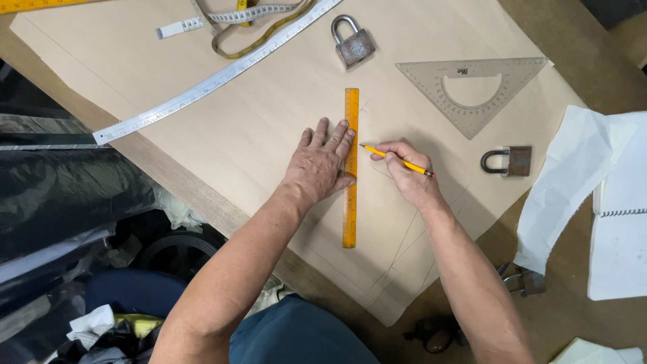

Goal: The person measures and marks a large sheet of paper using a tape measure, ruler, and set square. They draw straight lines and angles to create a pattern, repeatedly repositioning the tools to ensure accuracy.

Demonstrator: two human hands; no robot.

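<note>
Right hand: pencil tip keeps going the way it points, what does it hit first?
The right hand aims the pencil left, tip nearly touching the orange ruler. It would likely meet the ruler's edge first, beside the left hand pressing it flat.

Orange ruler [350, 168], yellow pencil [397, 160]

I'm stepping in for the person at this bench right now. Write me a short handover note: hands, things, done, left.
Left hand: flat on the orange ruler, pinning it to the brown paper.
Right hand: grips a yellow pencil, tip at the ruler's right edge.
Two padlocks weigh the paper down.
Done: several faint pencil lines near the paper's lower edge.
Left: the line along the ruler looks unfinished.
</note>
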